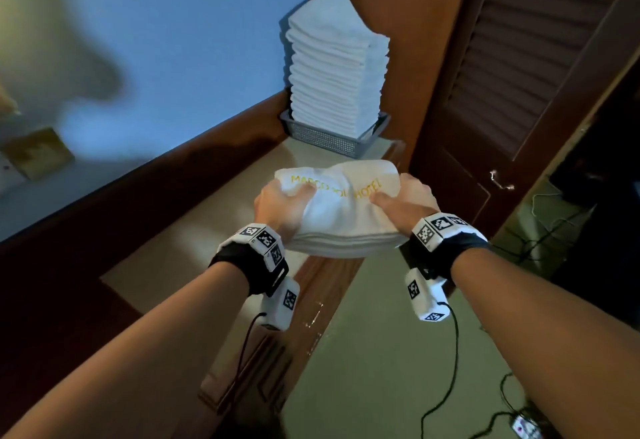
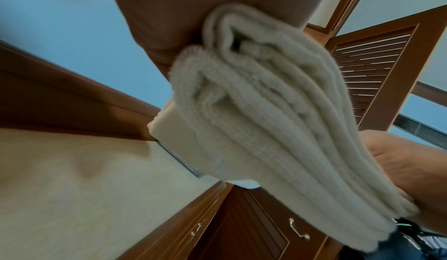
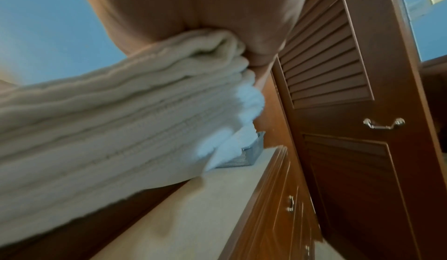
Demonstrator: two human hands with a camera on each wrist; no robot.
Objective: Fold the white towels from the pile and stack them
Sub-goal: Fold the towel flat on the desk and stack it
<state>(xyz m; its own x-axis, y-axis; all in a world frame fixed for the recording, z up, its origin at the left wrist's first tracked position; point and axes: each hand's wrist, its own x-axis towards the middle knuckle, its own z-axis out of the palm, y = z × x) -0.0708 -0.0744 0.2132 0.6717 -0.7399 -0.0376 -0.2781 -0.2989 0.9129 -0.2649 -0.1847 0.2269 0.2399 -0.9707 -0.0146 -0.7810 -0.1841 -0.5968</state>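
Note:
Both hands carry a bundle of several folded white towels [image 1: 341, 211] above the beige counter top; the top one bears yellow hotel lettering. My left hand [image 1: 282, 203] grips its left side, thumb on top. My right hand [image 1: 403, 201] grips the right side the same way. The left wrist view shows the layered towel edges [image 2: 266, 121] under the palm, and the right wrist view shows the same bundle [image 3: 108, 122]. Behind them a tall stack of folded white towels [image 1: 336, 68] stands in a grey mesh basket [image 1: 325, 139] at the counter's far end.
The beige counter top [image 1: 194, 251] runs along a blue wall [image 1: 194, 40] with a dark wooden ledge. A louvred wooden door [image 1: 519, 57] stands right of the basket. Drawers with metal handles [image 3: 290, 204] lie below. Black cables [image 1: 446, 379] trail over the floor.

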